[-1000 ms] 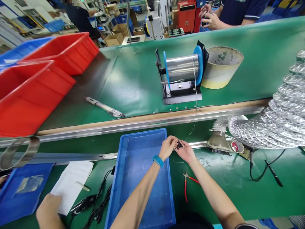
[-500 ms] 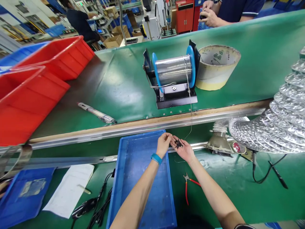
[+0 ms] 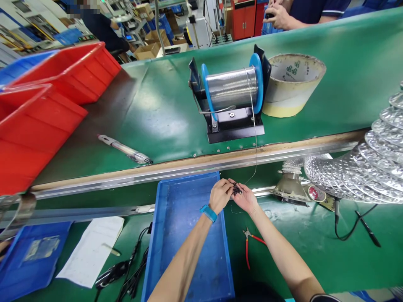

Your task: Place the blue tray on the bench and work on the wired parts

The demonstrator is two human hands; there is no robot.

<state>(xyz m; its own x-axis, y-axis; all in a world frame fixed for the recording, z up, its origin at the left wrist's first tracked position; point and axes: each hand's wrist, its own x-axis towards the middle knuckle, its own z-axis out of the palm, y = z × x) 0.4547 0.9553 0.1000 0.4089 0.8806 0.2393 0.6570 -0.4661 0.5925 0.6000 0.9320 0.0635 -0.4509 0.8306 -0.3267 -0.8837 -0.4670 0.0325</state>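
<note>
I see my left hand (image 3: 220,195) and right hand (image 3: 245,199) meeting just over the far right corner of the blue tray (image 3: 176,218), both pinching a cluster of small black parts (image 3: 236,190) between the fingertips. A thin wire (image 3: 254,138) runs down from the spool (image 3: 232,87) on the belt toward them. Red-handled pliers (image 3: 250,243) lie on the green mat near my right forearm.
</note>
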